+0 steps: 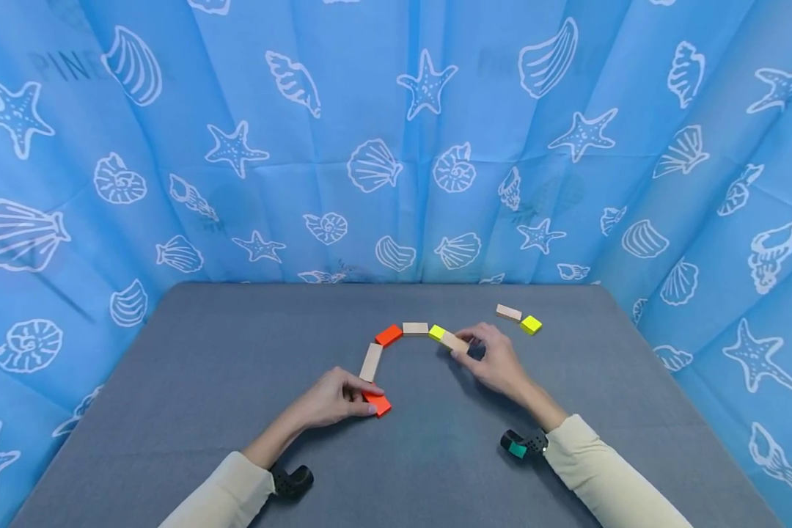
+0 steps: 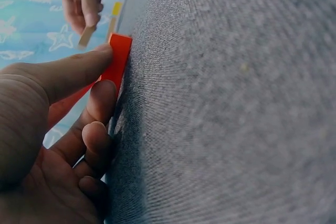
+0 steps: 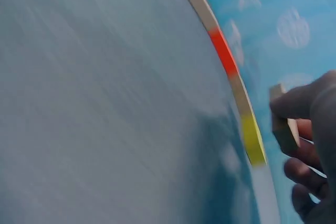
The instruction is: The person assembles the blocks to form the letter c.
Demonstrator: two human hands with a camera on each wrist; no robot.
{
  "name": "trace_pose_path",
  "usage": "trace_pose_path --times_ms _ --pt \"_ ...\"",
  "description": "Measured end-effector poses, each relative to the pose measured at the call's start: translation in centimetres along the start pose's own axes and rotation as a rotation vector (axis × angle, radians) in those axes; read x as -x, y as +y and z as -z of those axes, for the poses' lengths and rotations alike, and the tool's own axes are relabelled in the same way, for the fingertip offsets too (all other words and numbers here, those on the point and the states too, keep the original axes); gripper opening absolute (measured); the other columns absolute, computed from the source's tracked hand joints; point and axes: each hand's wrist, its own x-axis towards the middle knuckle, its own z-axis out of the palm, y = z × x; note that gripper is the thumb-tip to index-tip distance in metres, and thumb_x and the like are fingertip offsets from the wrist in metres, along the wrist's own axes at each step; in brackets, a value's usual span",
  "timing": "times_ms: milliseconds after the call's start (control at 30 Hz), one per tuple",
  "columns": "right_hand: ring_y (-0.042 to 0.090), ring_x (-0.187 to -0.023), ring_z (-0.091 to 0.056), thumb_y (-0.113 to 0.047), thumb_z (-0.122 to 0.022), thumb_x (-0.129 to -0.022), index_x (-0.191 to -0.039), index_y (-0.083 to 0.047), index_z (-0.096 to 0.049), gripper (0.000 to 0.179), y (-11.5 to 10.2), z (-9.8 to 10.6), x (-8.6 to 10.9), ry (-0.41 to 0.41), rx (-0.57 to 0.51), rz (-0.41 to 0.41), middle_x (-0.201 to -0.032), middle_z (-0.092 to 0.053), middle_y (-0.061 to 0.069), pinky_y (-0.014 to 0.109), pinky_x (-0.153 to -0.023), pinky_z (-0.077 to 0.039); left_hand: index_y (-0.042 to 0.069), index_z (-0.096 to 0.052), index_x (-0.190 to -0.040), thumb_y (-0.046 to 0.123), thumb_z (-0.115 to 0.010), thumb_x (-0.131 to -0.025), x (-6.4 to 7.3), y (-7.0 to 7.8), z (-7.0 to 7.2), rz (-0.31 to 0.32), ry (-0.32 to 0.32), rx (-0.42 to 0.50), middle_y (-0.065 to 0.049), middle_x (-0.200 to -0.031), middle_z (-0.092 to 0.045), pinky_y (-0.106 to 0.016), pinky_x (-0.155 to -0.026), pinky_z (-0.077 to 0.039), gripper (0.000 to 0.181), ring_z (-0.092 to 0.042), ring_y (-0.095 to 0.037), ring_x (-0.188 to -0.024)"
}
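Note:
On the table, wooden blocks lie end to end in an arch. From the left it runs through an orange-red block (image 1: 380, 405), a plain block (image 1: 371, 362), another orange-red block (image 1: 389, 336), a plain block (image 1: 415, 328) and a yellow block (image 1: 437, 332). My left hand (image 1: 333, 400) pinches the lowest orange-red block between thumb and fingers; the left wrist view shows it against the cloth. A plain wooden block (image 3: 283, 129) is pinched in my right hand (image 1: 495, 359). It is raised off the table beside the yellow end of the arch.
A grey cloth-covered table (image 1: 237, 352) bears everything. Farther back on the right lie a loose plain block (image 1: 509, 313) and a loose yellow block (image 1: 531, 325). A blue shell-patterned curtain (image 1: 369, 110) surrounds the back and sides.

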Motion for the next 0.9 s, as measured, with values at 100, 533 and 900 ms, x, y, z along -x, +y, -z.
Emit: trace_pose_path --times_ms 100,533,900 --pt "0.021 -0.089 -0.058 -0.015 -0.081 -0.087 -0.112 -0.011 -0.073 0.027 -1.7 -1.0 1.4 -0.105 -0.07 0.019 -0.098 -0.065 -0.004 0.039 -0.077 -0.047 0.013 -0.078 -0.116 0.011 -0.079 -0.09 0.0 0.0 0.0 -0.001 0.0 -0.007 0.006 -0.072 -0.062 -0.023 -0.055 -0.039 0.027 -0.048 -0.007 -0.061" --pt "0.013 -0.089 -0.056 -0.024 -0.081 -0.089 -0.113 -0.022 -0.073 0.025 -5.2 -3.7 3.1 -0.351 -0.169 0.044 -0.097 -0.06 -0.014 0.031 -0.078 -0.045 0.011 -0.078 -0.116 0.011 -0.08 -0.089 -0.3 0.3 0.0 0.041 -0.001 0.006 0.005 -0.071 -0.061 -0.023 -0.054 -0.038 0.028 -0.049 -0.009 -0.061" --pt "0.012 -0.093 -0.056 -0.027 -0.081 -0.088 -0.112 -0.025 -0.073 0.025 -5.2 -4.1 2.9 -0.379 -0.206 0.069 -0.099 -0.061 -0.013 0.032 -0.081 -0.045 0.011 -0.078 -0.116 0.012 -0.08 -0.088 -0.4 0.2 0.1 0.045 -0.001 0.01 0.005 -0.07 -0.06 -0.023 -0.054 -0.037 0.028 -0.049 -0.01 -0.061"
